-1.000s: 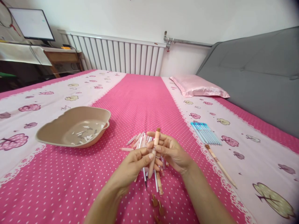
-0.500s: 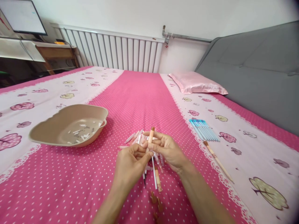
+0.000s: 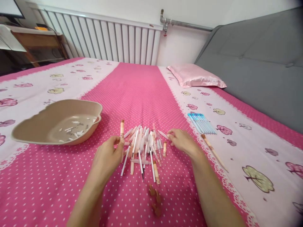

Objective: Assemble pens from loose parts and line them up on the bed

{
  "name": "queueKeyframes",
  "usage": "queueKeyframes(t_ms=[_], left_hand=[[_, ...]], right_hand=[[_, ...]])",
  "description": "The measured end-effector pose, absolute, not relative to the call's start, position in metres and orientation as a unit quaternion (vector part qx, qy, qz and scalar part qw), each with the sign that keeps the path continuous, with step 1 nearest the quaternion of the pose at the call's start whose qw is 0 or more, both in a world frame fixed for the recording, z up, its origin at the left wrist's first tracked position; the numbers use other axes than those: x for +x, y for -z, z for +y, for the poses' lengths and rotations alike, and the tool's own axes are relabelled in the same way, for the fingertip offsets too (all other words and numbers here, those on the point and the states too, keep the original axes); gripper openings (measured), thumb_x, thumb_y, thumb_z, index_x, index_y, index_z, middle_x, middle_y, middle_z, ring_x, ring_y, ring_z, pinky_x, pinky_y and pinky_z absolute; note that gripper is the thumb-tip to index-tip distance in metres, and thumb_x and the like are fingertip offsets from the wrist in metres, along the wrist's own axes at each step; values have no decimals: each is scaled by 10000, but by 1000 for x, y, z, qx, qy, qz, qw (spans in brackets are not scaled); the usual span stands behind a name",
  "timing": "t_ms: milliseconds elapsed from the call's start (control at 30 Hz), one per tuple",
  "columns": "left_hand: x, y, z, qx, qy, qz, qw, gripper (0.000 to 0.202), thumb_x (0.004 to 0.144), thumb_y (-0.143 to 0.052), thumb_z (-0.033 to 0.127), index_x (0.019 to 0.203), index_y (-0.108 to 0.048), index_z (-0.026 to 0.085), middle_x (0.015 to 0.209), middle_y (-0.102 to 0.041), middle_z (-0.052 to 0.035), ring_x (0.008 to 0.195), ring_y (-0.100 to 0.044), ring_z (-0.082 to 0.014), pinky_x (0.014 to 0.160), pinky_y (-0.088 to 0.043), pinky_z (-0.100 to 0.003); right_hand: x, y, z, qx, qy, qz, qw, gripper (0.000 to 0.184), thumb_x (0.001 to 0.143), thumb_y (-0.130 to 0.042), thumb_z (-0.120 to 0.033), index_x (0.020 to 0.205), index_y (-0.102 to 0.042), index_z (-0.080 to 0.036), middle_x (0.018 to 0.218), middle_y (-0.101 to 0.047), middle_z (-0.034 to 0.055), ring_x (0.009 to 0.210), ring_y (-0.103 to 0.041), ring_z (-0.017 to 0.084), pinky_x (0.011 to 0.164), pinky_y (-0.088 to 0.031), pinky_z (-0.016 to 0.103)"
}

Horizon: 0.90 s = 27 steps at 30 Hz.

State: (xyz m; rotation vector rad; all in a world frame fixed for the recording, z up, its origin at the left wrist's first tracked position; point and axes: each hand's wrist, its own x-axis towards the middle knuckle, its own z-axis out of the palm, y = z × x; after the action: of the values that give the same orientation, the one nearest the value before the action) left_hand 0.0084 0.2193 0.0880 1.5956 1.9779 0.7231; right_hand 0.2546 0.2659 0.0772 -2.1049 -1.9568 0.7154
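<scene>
My left hand [image 3: 110, 153] is closed around a peach pen barrel with a brown end [image 3: 122, 127], held upright left of a loose pile of pen parts [image 3: 142, 143]. White refills with dark tips and translucent pink barrels make up much of that heap. At its right side, the bent fingers of my right hand [image 3: 181, 140] pinch the near end of a pale pink pen barrel [image 3: 163, 135]. A short peach piece [image 3: 164, 149] lies close to those fingers. Toward me are another peach barrel [image 3: 156, 172] and several small brown pieces [image 3: 155, 200].
On the left stands a beige basin [image 3: 56, 116] holding small white bits. A row of blue-topped pens [image 3: 201, 123] and a whole peach pen [image 3: 214, 153] lie on the right of the pink bedspread [image 3: 137, 82]. Farther back are a pillow [image 3: 195, 76] and a radiator [image 3: 106, 37].
My hands have moved apart from above the pile. The peach barrel has gone left in my left hand, while my right hand has shifted right to a pink barrel. The view has tilted down slightly.
</scene>
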Motion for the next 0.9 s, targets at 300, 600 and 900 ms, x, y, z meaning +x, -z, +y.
queueKeyframes(t_ms=[300, 600, 900], left_hand=[[14, -84, 221, 619, -139, 752, 178, 283, 847, -328, 349, 832, -557, 183, 753, -651, -85, 671, -603, -224, 542, -342, -262], [9, -83, 225, 598, -141, 772, 161, 289, 833, -337, 352, 840, -566, 175, 716, -629, -72, 649, -593, -222, 534, -346, -264], [1, -75, 228, 601, -151, 761, 195, 249, 816, -351, 350, 675, -490, 200, 637, -582, -44, 569, -538, -181, 508, -318, -249]], right_hand=[[243, -68, 267, -743, -147, -652, 18, 384, 862, -407, -423, 1007, -611, -133, 938, -649, 153, 794, -614, 244, 625, -399, 293], [245, -76, 267, -740, -160, -650, 63, 369, 828, -465, -408, 623, -633, -152, 631, -608, 62, 578, -542, 147, 510, -297, 236], [218, -114, 217, -392, -409, -823, -48, 231, 675, -707, -246, 881, -623, -185, 759, -644, 2, 652, -571, 118, 538, -356, 193]])
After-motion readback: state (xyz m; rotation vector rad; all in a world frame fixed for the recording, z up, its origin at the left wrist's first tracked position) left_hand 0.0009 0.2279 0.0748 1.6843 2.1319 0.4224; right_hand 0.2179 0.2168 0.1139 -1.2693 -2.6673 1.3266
